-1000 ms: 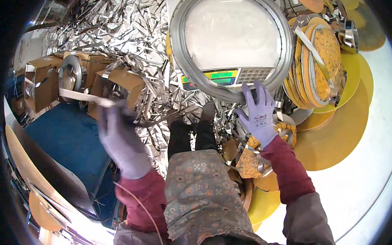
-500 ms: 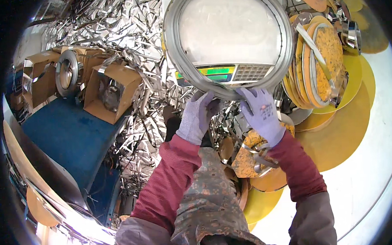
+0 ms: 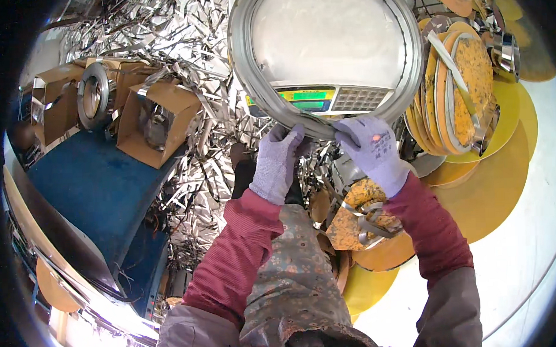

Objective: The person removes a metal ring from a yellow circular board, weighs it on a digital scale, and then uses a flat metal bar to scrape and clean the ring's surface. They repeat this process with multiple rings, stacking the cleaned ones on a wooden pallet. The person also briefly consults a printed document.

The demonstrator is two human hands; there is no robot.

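A large coil of grey metal strip (image 3: 242,64) lies over a weighing scale (image 3: 328,40), circling its pale platform and partly covering its keypad and green-lit display. My left hand (image 3: 279,164), in a light purple glove, is closed on the coil's near edge, its thumb and index finger up on the strip. Just to the right, my gloved right hand (image 3: 374,149) pinches the same edge with its fingers pointing left. Between the two hands, strip layers overlap and one end seems to angle across. The undersides of the fingers are hidden.
Shiny metal scrap strips (image 3: 188,48) cover the floor at left and beyond. Cardboard boxes (image 3: 180,100) and a metal ring (image 3: 93,96) stand by a blue surface (image 3: 101,192). Stacked orange-yellow discs (image 3: 470,75) are at right. A mottled orange piece (image 3: 347,229) lies below my right hand.
My right hand has turned slightly, its fingers drawn a little left toward my left hand along the coil. My left hand keeps its place; the whole view has shifted slightly.
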